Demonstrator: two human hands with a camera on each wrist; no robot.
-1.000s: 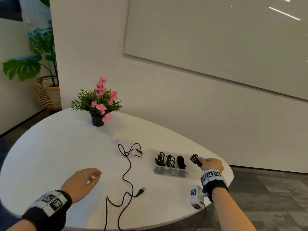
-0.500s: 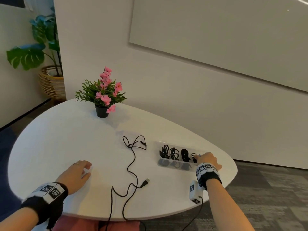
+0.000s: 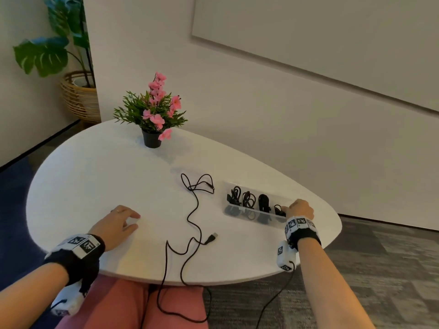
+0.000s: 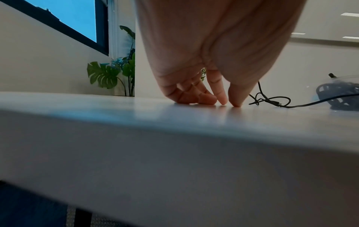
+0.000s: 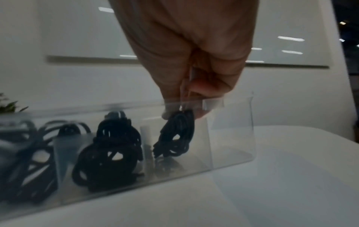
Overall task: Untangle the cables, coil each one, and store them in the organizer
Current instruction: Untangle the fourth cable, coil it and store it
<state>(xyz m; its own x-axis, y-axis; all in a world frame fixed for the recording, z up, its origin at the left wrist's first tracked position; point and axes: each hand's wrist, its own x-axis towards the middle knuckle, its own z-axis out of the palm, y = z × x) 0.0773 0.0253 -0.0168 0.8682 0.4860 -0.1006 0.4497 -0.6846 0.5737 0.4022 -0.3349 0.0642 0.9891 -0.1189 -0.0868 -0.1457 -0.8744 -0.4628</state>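
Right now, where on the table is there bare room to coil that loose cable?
Bare tabletop lies between the left hand, the flower pot and the loose cable. A smaller patch lies between the plug and the organizer. It is crowded at the organizer, where the right hand pinches a coiled cable.

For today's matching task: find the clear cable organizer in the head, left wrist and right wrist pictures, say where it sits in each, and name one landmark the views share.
Head: the clear organizer lies right of centre on the white table, at the right hand.
Left wrist: only its end shows, at the far right edge.
Right wrist: it fills the lower left and centre, below the hand.
Shared landmark: the white table.
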